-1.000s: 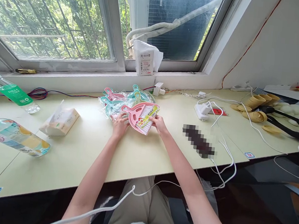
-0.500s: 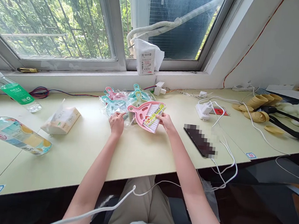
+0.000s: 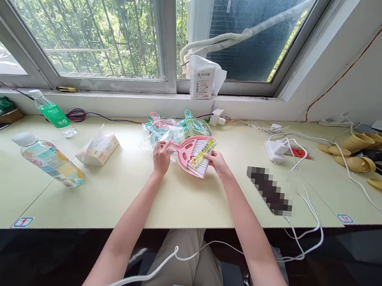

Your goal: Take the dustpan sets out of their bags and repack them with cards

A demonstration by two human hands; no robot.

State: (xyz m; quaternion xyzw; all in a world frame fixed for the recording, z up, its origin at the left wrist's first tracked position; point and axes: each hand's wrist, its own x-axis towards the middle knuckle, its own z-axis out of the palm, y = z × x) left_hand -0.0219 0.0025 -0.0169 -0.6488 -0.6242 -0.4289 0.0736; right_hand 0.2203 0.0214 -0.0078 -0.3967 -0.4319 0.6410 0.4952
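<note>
A small pink dustpan (image 3: pixel 186 152) with a white-bristled brush (image 3: pixel 199 152) nested in it is held above the table, its handle pointing left. A yellow-green printed label wraps the bristles. My right hand (image 3: pixel 219 164) grips the right edge of the set, thumb over the label. My left hand (image 3: pixel 162 159) is closed at the handle's end, fingertips pinching it. Just behind lie more dustpan sets in clear plastic wrapping: a light-blue one (image 3: pixel 156 132), a pink one (image 3: pixel 159 120) and green ones (image 3: pixel 190 124).
On the left are a tissue pack (image 3: pixel 98 149), a drink bottle (image 3: pixel 50 162) and a green-labelled bottle (image 3: pixel 54 112). To the right lie a phone (image 3: pixel 268 190), a white charger (image 3: pixel 275 149) with cables, and tan cup-like pieces (image 3: pixel 358 142). A white cable (image 3: pixel 149 277) crosses my lap.
My left hand has come onto the end of the pink handle. The dustpan set has come slightly nearer to me, away from the wrapped sets. My view has turned left.
</note>
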